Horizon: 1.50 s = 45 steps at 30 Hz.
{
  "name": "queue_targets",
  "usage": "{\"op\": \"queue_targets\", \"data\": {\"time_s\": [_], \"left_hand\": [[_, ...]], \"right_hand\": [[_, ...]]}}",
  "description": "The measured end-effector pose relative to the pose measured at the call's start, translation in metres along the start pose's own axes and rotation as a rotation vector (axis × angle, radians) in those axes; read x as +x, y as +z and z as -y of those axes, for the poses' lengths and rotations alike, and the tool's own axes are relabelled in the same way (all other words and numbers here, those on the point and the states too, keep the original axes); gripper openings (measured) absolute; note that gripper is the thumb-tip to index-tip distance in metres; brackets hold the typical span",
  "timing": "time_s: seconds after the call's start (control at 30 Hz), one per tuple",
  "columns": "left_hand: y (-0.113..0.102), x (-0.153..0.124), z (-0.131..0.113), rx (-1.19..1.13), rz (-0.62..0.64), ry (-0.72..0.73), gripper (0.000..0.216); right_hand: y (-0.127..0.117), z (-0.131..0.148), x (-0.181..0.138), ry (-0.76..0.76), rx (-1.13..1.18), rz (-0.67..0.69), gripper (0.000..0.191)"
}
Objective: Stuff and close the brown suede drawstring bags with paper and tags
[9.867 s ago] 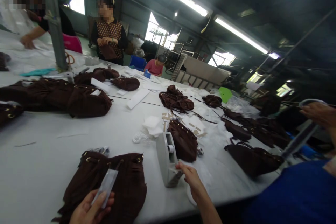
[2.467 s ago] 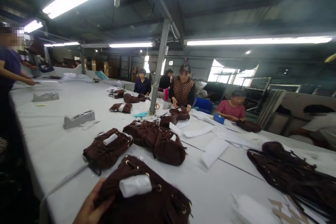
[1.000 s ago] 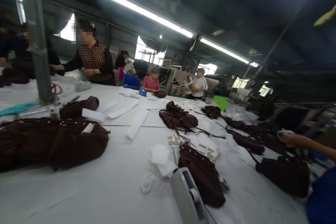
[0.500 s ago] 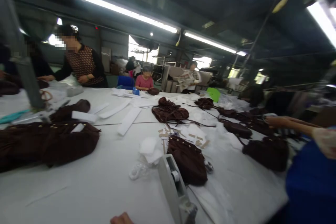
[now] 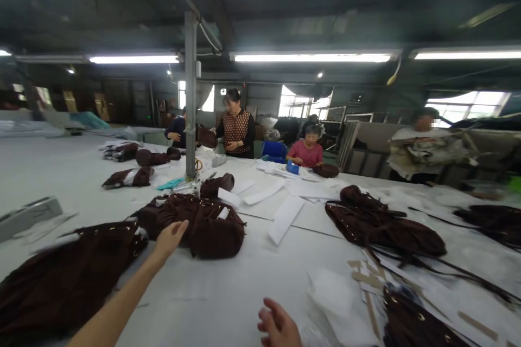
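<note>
My left hand reaches out over the table, its fingers stretched towards a dark brown drawstring bag with metal eyelets. Its fingertips overlap the edge of the bags there; whether they touch the fabric I cannot tell. Beside my left forearm lies a larger brown bag, also with eyelets. My right hand is low in the middle of the view, fingers apart and slightly curled, holding nothing. It hovers near crumpled white paper.
White paper strips and more brown bags are spread over the white table. A grey tape dispenser sits at the left. A metal post rises at the far side. Co-workers are beyond the table.
My view has swung to the left, bringing the post and left-hand bags towards the middle. My left arm now stretches across the table, and my right hand shows at the bottom.
</note>
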<state>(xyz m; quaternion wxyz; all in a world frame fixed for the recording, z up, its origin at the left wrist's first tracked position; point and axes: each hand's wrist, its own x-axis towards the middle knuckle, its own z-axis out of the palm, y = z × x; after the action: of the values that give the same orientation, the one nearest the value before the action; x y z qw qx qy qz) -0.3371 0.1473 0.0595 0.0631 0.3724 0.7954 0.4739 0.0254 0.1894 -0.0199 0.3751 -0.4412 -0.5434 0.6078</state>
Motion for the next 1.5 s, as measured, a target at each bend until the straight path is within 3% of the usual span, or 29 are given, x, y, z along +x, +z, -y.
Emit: {"op": "queue_targets", "data": {"time_s": [0.1, 0.2, 0.33, 0.47, 0.6, 0.7, 0.8, 1.0, 1.1, 1.27, 1.4, 1.5], "left_hand": [[0.027, 0.046, -0.006, -0.035, 0.026, -0.064, 0.049], [0.049, 0.089, -0.003, -0.044, 0.038, -0.14, 0.043], [0.079, 0.131, 0.01, -0.083, 0.058, -0.23, 0.04], [0.098, 0.142, 0.028, -0.214, 0.159, -0.3, 0.042], [0.084, 0.123, 0.039, -0.447, 0.331, -0.304, 0.05], [0.062, 0.104, 0.035, -0.689, 0.479, -0.291, 0.061], [0.047, 0.09, 0.026, -0.907, 0.593, -0.296, 0.058], [0.049, 0.079, 0.011, -0.995, 0.523, -0.229, 0.047], [0.053, 0.076, 0.005, -1.004, 0.494, -0.188, 0.047], [0.058, 0.073, 0.003, -1.027, 0.449, -0.169, 0.045], [0.047, 0.074, 0.005, -0.977, 0.497, -0.126, 0.065], [0.029, 0.075, 0.0, -0.756, 0.518, 0.025, 0.082]], "right_hand": [[0.024, 0.037, 0.083, 0.066, 0.143, -0.022, 0.041], [0.053, 0.055, 0.16, 0.087, 0.188, -0.008, 0.032], [0.092, 0.048, 0.237, 0.16, 0.222, 0.065, 0.03], [0.115, 0.035, 0.275, 0.229, 0.28, 0.191, 0.027], [0.111, 0.03, 0.268, 0.206, 0.355, 0.294, 0.039], [0.101, 0.033, 0.242, 0.109, 0.421, 0.344, 0.056], [0.095, 0.047, 0.216, 0.019, 0.451, 0.39, 0.056], [0.092, 0.082, 0.195, -0.001, 0.502, 0.445, 0.052], [0.088, 0.085, 0.194, -0.023, 0.4, 0.404, 0.045], [0.084, 0.081, 0.189, -0.194, 0.258, 0.336, 0.049], [0.078, 0.085, 0.18, -0.28, 0.065, 0.252, 0.059], [0.069, 0.095, 0.175, -0.329, -0.073, 0.232, 0.075]]}}
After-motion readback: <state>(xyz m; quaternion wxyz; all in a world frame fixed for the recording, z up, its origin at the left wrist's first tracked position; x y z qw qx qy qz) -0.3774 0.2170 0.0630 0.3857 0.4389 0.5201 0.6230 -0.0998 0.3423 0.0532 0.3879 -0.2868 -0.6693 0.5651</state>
